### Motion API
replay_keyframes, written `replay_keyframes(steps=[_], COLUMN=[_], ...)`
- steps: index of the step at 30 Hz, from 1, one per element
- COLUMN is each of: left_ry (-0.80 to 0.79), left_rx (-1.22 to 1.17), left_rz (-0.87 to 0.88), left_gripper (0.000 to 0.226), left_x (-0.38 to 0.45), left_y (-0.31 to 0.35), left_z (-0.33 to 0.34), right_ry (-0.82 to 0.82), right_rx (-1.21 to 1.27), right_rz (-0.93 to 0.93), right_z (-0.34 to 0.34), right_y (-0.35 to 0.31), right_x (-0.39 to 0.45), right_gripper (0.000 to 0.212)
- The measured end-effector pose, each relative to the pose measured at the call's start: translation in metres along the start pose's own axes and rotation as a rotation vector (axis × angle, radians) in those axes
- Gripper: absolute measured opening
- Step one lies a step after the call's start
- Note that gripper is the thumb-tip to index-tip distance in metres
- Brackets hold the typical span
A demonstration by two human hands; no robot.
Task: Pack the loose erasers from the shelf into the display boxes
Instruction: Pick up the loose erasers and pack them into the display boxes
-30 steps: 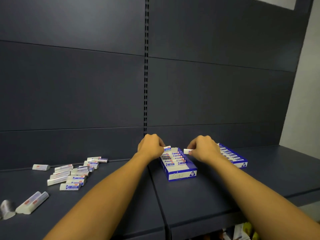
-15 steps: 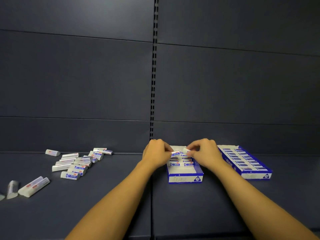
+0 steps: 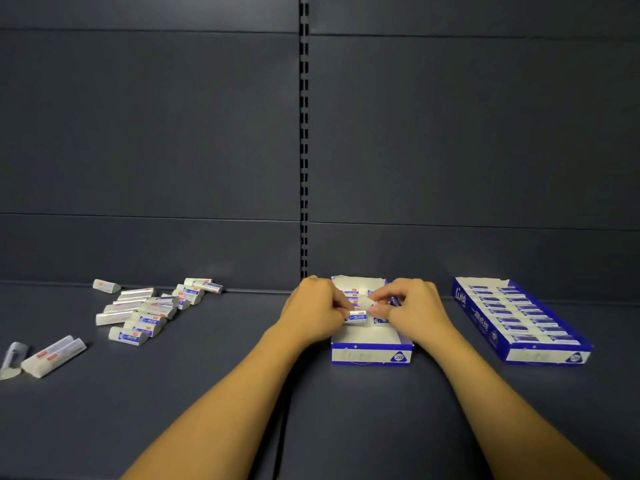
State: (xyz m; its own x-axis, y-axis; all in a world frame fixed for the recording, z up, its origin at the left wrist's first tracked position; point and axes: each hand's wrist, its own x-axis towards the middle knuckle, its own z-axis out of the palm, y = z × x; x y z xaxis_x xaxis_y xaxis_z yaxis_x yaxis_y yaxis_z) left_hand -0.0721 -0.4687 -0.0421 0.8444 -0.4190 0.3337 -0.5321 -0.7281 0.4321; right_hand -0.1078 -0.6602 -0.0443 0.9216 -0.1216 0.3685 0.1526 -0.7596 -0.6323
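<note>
Erasers sit pinched in both grips, left hand (image 3: 313, 308) and right hand (image 3: 412, 308), above the half-filled display box (image 3: 372, 353).

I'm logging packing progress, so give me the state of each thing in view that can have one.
middle display box: open, partly filled, front section bare.
right display box: open, both rows look full.
left hand: pinches an eraser over the middle box.
right hand: pinches another eraser over the same box.
loose erasers: unpacked, piled on the shelf at left.
</note>
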Motion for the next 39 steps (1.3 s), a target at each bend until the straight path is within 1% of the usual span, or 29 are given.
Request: replay_keyframes(steps=[2, 7, 11, 15, 19, 25, 30, 39], left_ry=[-0.016, -0.047, -0.048, -0.048, -0.056, -0.08, -0.062, -0.054], left_rx=[0.035, 0.13, 0.155, 0.198, 0.16, 0.03, 0.101, 0.089], left_rz=[0.011, 0.019, -0.019, -0.029, -0.017, -0.103, -0.084, -0.092], left_gripper=[0.029, 0.024, 0.02, 0.02, 0.019, 0.01, 0.013, 0.018], left_x=[0.001, -0.001, -0.001, -0.001, -0.001, 0.001, -0.001, -0.003], left_y=[0.001, 0.005, 0.006, 0.006, 0.006, -0.001, 0.004, 0.006], left_z=[0.002, 0.001, 0.001, 0.006, 0.006, 0.006, 0.008, 0.008], right_ry=[0.0, -0.013, -0.042, -0.081, -0.081, -0.099, -0.127, -0.201], right_rx=[-0.008, -0.149, -0.216, -0.259, -0.253, -0.288, -0.318, -0.366], right_rz=[0.003, 0.01, -0.005, -0.001, 0.001, 0.017, 0.052, 0.077], right_z=[0.0, -0.004, -0.004, -0.002, -0.003, -0.005, -0.005, -0.005], right_y=[0.005, 0.011, 0.011, 0.011, 0.012, 0.008, 0.006, -0.002], right_x=[0.003, 0.004, 0.004, 0.002, 0.0, -0.003, -0.005, -0.003], right_gripper=[0.015, 0.015, 0.013, 0.018, 0.021, 0.023, 0.025, 0.03])
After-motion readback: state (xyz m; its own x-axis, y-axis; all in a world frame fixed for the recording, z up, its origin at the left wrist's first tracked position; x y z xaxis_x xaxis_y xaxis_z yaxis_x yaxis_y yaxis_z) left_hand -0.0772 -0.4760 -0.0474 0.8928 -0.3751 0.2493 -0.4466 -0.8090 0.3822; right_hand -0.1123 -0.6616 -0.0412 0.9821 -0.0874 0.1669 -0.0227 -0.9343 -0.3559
